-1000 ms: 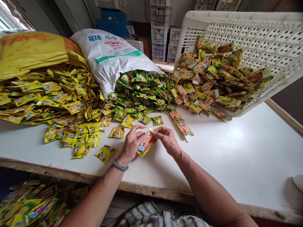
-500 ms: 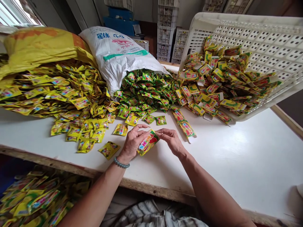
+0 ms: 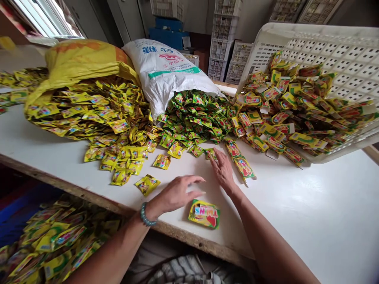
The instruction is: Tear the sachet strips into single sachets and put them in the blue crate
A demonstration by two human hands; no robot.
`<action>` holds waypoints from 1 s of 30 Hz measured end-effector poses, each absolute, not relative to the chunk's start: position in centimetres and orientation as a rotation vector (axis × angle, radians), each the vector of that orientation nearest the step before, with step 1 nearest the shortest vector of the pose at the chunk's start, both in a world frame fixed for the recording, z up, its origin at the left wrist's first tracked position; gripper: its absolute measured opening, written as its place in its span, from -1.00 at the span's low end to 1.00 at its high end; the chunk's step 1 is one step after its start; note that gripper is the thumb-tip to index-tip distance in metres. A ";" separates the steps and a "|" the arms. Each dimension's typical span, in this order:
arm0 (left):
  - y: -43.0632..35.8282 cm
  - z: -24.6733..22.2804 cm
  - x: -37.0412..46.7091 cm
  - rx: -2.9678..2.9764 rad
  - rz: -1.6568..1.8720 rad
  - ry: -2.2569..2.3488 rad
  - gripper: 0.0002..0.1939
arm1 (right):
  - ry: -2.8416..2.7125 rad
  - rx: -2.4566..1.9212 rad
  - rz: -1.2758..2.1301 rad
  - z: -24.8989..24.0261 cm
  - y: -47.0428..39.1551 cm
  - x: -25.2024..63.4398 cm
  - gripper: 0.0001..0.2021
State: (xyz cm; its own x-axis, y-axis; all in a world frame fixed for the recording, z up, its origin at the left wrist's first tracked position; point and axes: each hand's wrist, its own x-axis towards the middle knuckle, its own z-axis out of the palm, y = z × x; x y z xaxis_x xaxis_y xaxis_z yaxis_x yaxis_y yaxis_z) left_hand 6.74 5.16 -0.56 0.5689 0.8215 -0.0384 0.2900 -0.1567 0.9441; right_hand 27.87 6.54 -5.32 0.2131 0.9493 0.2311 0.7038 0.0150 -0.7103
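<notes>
A small yellow-green box [image 3: 204, 213] with "TWINS" lettering is near the table's front edge, beneath my hands and apart from both. Just above and left of it is my left hand [image 3: 177, 193], thumb and fingers apart with nothing between them. Farther out, my right hand [image 3: 222, 169] has its fingers stretched toward a green sachet [image 3: 210, 154], the fingertips at its edge. A lone yellow sachet [image 3: 147, 184] lies left of my left hand. Two more boxes [image 3: 243, 166] lie end to end right of my right hand.
A yellow sack [image 3: 89, 57] spills yellow sachets at left; a white sack [image 3: 171, 65] spills green ones at centre. A tipped white basket [image 3: 299, 35] holds many small boxes at right. Below the front edge [image 3: 89, 197], more filled boxes [image 3: 56, 236] are heaped.
Both hands have let go of the small box, which is now nearer the front edge. My right hand has reached forward to the green sachets; my left has drawn back slightly. The view has shifted left.
</notes>
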 end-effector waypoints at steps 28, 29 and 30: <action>9.7 -3.3 12.2 0.893 0.869 1.140 -0.49 | -0.790 -1.550 0.784 -4.7 5.5 31.4 -0.66; 9.5 -3.5 12.2 0.905 0.856 1.137 -0.48 | -0.733 -1.484 0.868 -4.5 5.5 31.2 -0.64; 9.4 -3.5 12.2 0.925 0.842 1.130 -0.48 | -0.690 -1.419 0.938 -4.3 5.4 30.8 -0.63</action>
